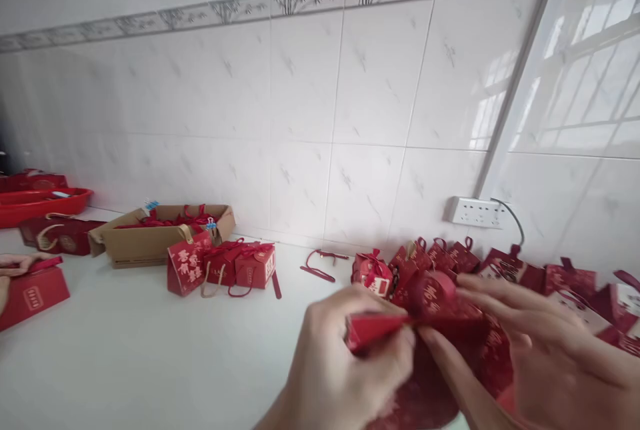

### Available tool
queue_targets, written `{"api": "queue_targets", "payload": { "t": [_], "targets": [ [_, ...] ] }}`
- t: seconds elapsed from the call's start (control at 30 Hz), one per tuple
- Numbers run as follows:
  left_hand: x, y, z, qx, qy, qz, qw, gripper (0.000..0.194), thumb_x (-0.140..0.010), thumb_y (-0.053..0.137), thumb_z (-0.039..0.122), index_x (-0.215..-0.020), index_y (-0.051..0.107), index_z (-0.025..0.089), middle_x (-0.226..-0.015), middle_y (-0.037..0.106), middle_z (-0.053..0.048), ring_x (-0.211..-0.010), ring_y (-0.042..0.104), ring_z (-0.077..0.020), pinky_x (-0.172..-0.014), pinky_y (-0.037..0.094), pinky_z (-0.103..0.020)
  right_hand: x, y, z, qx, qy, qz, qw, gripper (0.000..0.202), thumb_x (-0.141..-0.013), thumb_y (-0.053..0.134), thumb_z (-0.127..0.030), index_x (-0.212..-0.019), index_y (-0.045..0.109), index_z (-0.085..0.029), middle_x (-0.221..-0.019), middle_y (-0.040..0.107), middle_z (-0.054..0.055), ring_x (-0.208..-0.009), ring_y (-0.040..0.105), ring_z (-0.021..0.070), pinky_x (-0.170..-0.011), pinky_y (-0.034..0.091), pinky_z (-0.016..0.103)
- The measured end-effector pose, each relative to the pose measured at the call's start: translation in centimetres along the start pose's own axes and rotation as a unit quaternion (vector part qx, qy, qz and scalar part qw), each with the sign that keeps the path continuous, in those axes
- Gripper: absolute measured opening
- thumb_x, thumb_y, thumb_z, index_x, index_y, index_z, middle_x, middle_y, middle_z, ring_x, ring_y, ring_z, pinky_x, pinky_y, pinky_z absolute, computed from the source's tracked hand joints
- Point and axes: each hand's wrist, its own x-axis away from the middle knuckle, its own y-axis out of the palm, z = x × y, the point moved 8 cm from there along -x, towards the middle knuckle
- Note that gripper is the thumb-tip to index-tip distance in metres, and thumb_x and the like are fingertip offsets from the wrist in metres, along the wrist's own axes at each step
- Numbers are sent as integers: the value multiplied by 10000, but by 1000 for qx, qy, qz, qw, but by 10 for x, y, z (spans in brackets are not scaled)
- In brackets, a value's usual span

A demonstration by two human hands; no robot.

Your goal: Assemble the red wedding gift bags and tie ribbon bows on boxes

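Lower right, a red carton (430, 383) seemed part-folded (blur hid the seams) between 2 hands — the left hand (350, 350) pinching its edge, the right hand (535, 337) spread wide, thumb against it. Shaped boxes (255, 267) looked done; open tabletop (150, 357) stretched leftward.

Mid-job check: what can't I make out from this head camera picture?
Head view, red gift box: blurred, partly hidden by the left hand and right hand, cut off by the bottom edge.
Head view, cardboard carton: front wall hides its lower contents; the print on it is too small to read.
Head view, red basin and another person's hand: cut off by the left edge.
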Motion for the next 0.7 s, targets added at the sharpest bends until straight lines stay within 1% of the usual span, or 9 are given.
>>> {"api": "queue_targets", "payload": {
  "t": [0.07,0.13,0.2,0.3,0.37,0.47,0.7],
  "targets": [
    [-7,-2,-10,-5,-21,-3,1000,106,-741,644,254,-706,654,154,-639,648,2,-592,592,-117,-513,458,-175,-3,6,-16,95,-85,-4,992,180,-758,694,-173,-906,619,-242,-1010,591,75,-920,619,218,-736,569,340],
    [-14,-3,-17,-11,-29,-17,999,178,-757,641,294,-654,617,151,-597,599,15,-574,546,-104,-496,421,-169,-4,16,-24,125,-138,-44,982,184,-790,652,-114,-924,630,-237,-1015,580,69,-926,609,199,-768,555,338],
    [-17,-2,-21,-10,-34,-25,999,250,-766,638,318,-597,559,152,-561,528,29,-545,483,-87,-469,375,-163,-6,20,-23,109,-143,-70,981,195,-806,622,-79,-935,628,-225,-978,585,60,-887,613,182,-758,555,337],
    [-16,-1,-19,-19,-37,-34,999,299,-777,629,319,-562,495,159,-521,444,45,-510,410,-71,-441,328,-162,-10,20,-23,77,-136,-69,985,185,-801,610,-44,-893,629,-203,-886,593,48,-809,619,163,-692,562,313],
    [-14,0,-16,-36,-35,-38,998,251,-784,618,301,-593,530,163,-532,466,42,-518,420,-75,-449,338,-166,-11,19,-24,76,-138,-63,985,184,-788,618,-29,-872,632,-192,-866,599,50,-788,617,160,-684,560,312],
    [-12,0,-12,-57,-26,-29,998,185,-787,608,276,-639,586,169,-569,525,33,-543,458,-82,-467,368,-166,-10,19,-26,87,-140,-56,985,175,-772,640,-32,-868,637,-179,-894,611,64,-799,612,168,-715,553,335],
    [-11,0,-2,-70,35,-17,997,100,-797,592,213,-706,617,181,-632,612,40,-590,548,-82,-532,447,-145,-8,19,-23,85,-131,-64,986,162,-766,644,-38,-863,631,-168,-908,611,68,-824,613,173,-732,540,328]
  ]
}}
